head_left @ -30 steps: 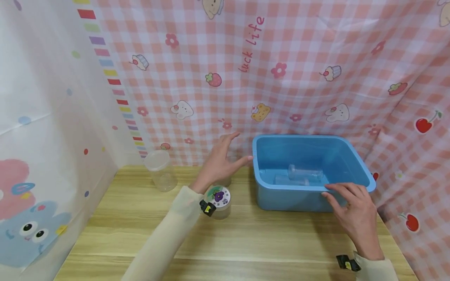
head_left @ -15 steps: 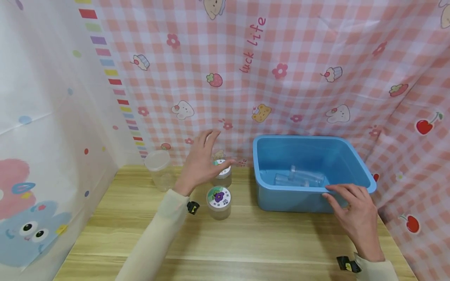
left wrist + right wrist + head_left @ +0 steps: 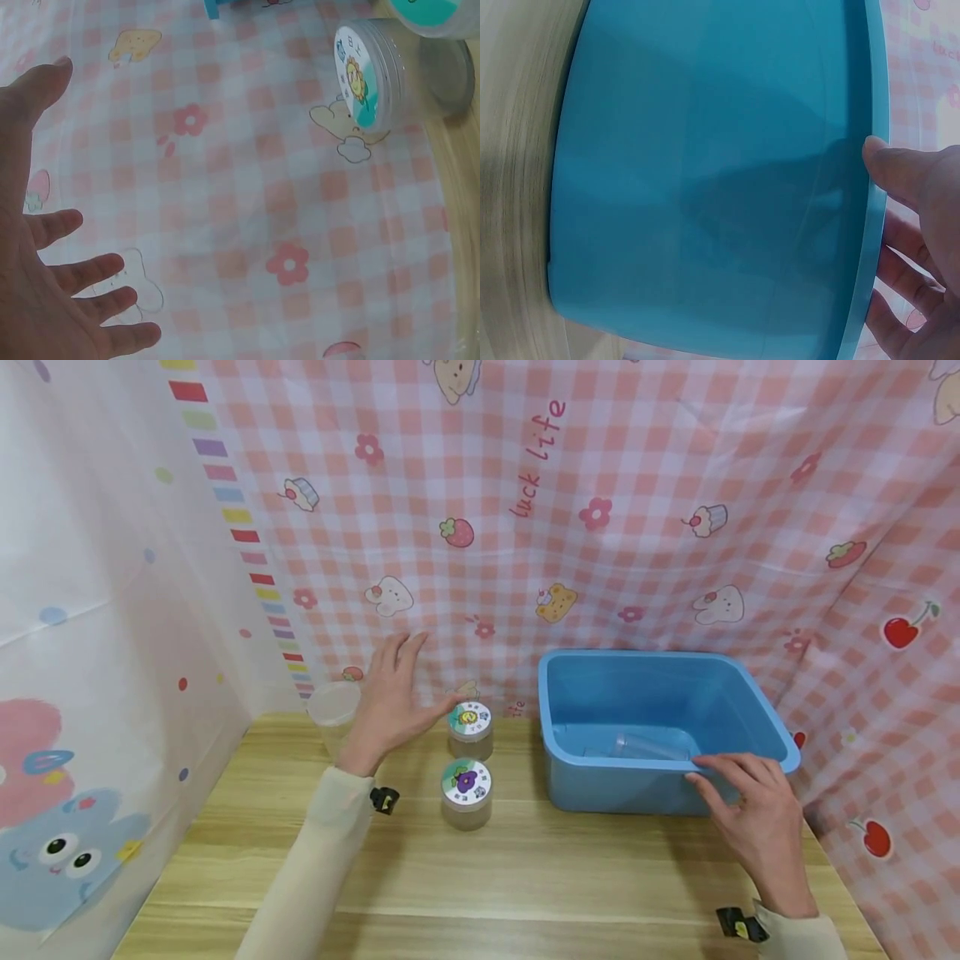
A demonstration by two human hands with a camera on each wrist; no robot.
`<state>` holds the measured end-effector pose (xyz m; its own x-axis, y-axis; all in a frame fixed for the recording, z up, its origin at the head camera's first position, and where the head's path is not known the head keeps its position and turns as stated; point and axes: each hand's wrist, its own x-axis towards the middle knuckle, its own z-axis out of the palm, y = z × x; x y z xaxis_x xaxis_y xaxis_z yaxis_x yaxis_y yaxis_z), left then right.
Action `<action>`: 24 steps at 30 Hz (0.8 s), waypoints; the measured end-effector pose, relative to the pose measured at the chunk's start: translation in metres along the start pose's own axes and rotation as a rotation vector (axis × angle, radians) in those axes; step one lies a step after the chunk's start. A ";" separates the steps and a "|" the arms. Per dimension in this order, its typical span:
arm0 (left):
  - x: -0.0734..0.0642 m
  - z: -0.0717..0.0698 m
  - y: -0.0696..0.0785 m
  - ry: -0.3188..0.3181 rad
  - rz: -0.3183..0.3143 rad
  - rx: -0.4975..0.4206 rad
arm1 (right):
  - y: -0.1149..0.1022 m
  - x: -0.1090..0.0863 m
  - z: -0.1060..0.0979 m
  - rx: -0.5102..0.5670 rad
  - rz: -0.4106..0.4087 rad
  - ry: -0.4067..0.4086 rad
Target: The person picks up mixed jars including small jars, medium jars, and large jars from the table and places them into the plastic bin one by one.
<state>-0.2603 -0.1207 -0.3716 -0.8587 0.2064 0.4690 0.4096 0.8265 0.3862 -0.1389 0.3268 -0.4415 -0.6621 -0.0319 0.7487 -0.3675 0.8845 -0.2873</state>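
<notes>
Head view: what takes up the most room?

A pink-and-white checked fabric backdrop point(image 3: 637, 460), printed with cupcakes, strawberries and small animal faces. Below it is a pale wood-grain table point(image 3: 540, 877).

And next in size?

A blue rectangular plastic bin point(image 3: 622, 789) with rounded corners. It stands upright toward the table's right side, near the backdrop, its open top facing up.

Where are the person's hands?

Both are bare, below cream sleeves point(image 3: 296, 868). The right hand point(image 3: 761, 822) pinches the bin's near rim, toward its right end. In the right wrist view, the thumb sits at the rim from outside while the other fingers bend over behind it. The left hand point(image 3: 386, 706) is raised over the table's left half, its fingers spread and the thumb set wide of them, pointing toward the bin.

What is near that left hand?

On its outer side, a tall clear cylindrical jar with a whitish lid point(image 3: 332, 718), upright and partly hidden by the hand. On its thumb side, two short clear round jars stand upright, one behind the other: the rear jar with a yellow flower on its lid point(image 3: 470, 735), and the nearer jar with a purple picture on its lid point(image 3: 467, 797).

Anything inside the bin?

A clear cylindrical container point(image 3: 652, 748) lies on its side on the bottom, partly hidden by the near wall.
</notes>
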 end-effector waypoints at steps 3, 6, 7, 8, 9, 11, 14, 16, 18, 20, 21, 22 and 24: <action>-0.002 -0.002 -0.006 0.010 -0.023 -0.011 | 0.000 0.000 0.000 0.001 0.000 0.001; -0.004 -0.004 -0.012 0.026 -0.032 -0.019 | 0.000 0.000 0.000 0.002 0.001 0.001; -0.004 -0.004 -0.014 0.034 -0.035 -0.021 | 0.000 -0.001 0.000 0.002 0.001 0.001; -0.005 -0.005 -0.017 0.040 -0.034 -0.020 | 0.001 -0.001 0.000 0.003 0.001 0.001; -0.005 -0.006 -0.018 0.045 -0.036 -0.022 | 0.001 -0.001 0.000 0.004 0.000 0.000; -0.006 -0.007 -0.022 0.055 -0.042 -0.030 | 0.001 -0.001 0.000 0.004 -0.001 0.000; -0.008 -0.009 -0.027 0.061 -0.073 -0.050 | 0.001 -0.001 0.000 0.003 -0.004 -0.002; -0.010 -0.012 -0.031 0.070 -0.095 -0.071 | 0.001 -0.001 0.000 0.003 -0.005 -0.002; -0.012 -0.014 -0.035 0.075 -0.126 -0.094 | 0.001 -0.001 0.000 0.002 -0.006 -0.002; -0.014 -0.015 -0.040 0.085 -0.142 -0.114 | 0.001 -0.001 0.001 0.001 -0.005 -0.002; -0.015 -0.016 -0.043 0.089 -0.157 -0.127 | 0.001 -0.001 0.000 0.001 -0.004 -0.002; -0.016 -0.016 -0.045 0.089 -0.175 -0.137 | 0.001 -0.001 0.000 0.000 -0.003 -0.002; -0.018 -0.017 -0.049 0.091 -0.206 -0.154 | 0.000 0.000 0.000 -0.002 -0.002 -0.002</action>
<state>-0.2602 -0.1737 -0.3855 -0.9005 -0.0117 0.4347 0.2770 0.7551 0.5942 -0.1389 0.3269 -0.4420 -0.6628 -0.0342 0.7480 -0.3675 0.8852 -0.2852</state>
